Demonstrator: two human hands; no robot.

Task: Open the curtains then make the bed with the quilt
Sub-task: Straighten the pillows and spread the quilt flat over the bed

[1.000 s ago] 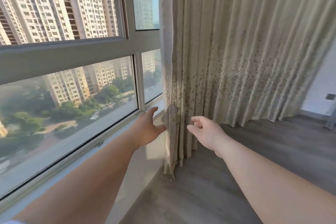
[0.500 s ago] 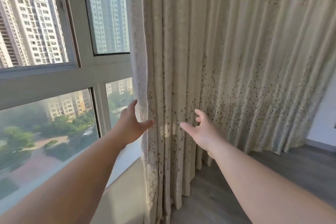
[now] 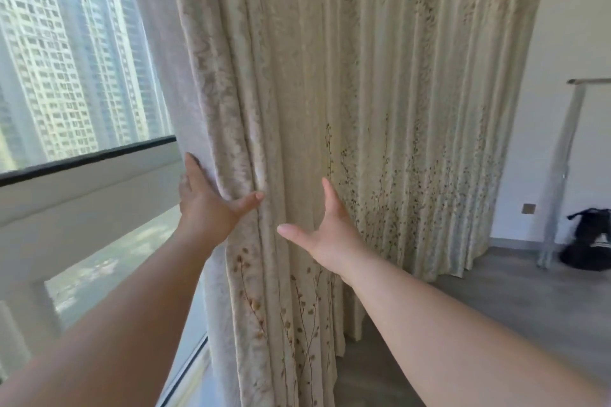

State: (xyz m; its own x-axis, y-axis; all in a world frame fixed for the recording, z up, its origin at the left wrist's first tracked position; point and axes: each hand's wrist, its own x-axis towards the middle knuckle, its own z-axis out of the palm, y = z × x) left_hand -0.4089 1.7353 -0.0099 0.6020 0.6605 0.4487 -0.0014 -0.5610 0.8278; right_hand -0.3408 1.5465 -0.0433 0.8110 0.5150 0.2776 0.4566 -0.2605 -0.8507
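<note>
A cream curtain (image 3: 380,92) with a fine plant print hangs in deep folds from the top of the view down to the floor. My left hand (image 3: 208,205) grips its left edge, fingers behind the fabric and thumb pressed on the front. My right hand (image 3: 325,230) is spread flat against the folds just to the right, fingers apart, holding nothing. No bed or quilt is in view.
A large window (image 3: 76,53) with a pale frame fills the left side, tower blocks outside. At the right stand a white wall, a metal rack leg (image 3: 558,175) and a black bag (image 3: 588,241) on grey wood flooring (image 3: 496,301).
Both hands have moved up and onto the curtain. The left hand, open beside the edge before, now clasps it. My view has swung right and closer, bringing the rack and bag into sight.
</note>
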